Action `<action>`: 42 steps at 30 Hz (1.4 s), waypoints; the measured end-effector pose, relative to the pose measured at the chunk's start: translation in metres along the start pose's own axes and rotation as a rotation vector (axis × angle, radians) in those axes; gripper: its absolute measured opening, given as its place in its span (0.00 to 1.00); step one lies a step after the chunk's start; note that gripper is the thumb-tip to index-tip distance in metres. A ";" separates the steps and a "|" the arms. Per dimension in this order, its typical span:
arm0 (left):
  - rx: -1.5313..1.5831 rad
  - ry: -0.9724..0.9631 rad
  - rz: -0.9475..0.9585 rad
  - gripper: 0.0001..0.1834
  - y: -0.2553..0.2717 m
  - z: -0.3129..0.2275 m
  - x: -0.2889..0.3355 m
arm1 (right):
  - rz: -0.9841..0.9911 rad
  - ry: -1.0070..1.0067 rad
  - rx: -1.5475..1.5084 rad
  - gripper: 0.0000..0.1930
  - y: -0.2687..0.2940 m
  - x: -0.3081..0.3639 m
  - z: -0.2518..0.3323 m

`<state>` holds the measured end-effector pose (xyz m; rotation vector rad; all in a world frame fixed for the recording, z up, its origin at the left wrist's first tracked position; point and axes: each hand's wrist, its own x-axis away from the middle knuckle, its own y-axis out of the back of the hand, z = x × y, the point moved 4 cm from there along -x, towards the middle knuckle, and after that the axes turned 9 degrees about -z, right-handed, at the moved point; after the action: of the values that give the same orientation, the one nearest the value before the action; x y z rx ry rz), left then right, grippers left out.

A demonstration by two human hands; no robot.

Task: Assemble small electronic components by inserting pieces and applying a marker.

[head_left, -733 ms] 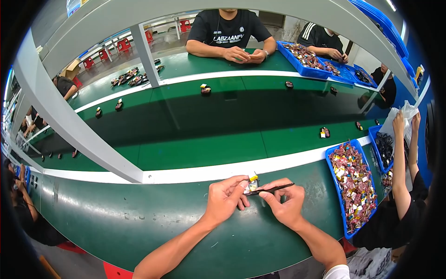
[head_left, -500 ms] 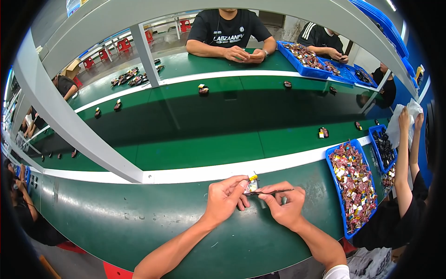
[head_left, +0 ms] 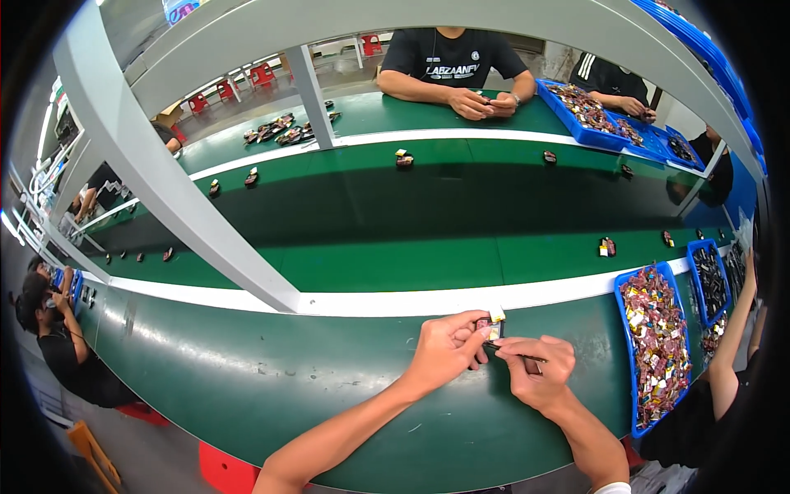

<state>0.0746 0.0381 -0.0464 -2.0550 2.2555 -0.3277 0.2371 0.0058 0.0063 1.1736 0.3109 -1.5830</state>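
Between the thumb and fingers of my left hand is a small electronic part, dark with pinkish and white areas. A pale tab sticks up at its top. My right hand is closed around a thin dark stick-like tool. The tool's left end meets the near edge of the part, where fingers hide the exact contact. Both hands are just above the green table, close to its white rail.
A blue tray of pinkish, yellow and white parts stands right of my hands. Another blue tray holds black pieces. Similar parts lie along the green conveyor beyond the rail. A grey post slants at left. Co-workers sit opposite and at both sides.
The view has swung left, so the whole scene sits further right. The part has tilted in my left hand, and its tab looks white instead of yellow. The tool remains against it.
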 end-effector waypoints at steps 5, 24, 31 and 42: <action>-0.057 -0.027 -0.040 0.14 0.000 0.003 0.000 | 0.029 0.024 0.023 0.09 -0.001 0.003 0.001; -0.485 -0.234 -0.546 0.14 0.107 -0.042 -0.106 | -0.177 -0.088 -0.099 0.11 0.001 0.006 -0.026; -1.292 -0.739 -0.891 0.15 0.121 -0.083 -0.102 | -0.134 -0.014 -0.048 0.08 -0.005 0.008 -0.025; -0.911 -0.490 0.218 0.22 -0.146 -0.039 -0.191 | -0.122 0.048 -0.055 0.07 -0.007 0.010 -0.020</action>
<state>0.2283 0.2202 0.0048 -1.7913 2.4511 1.2802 0.2420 0.0166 -0.0144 1.1703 0.4628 -1.6430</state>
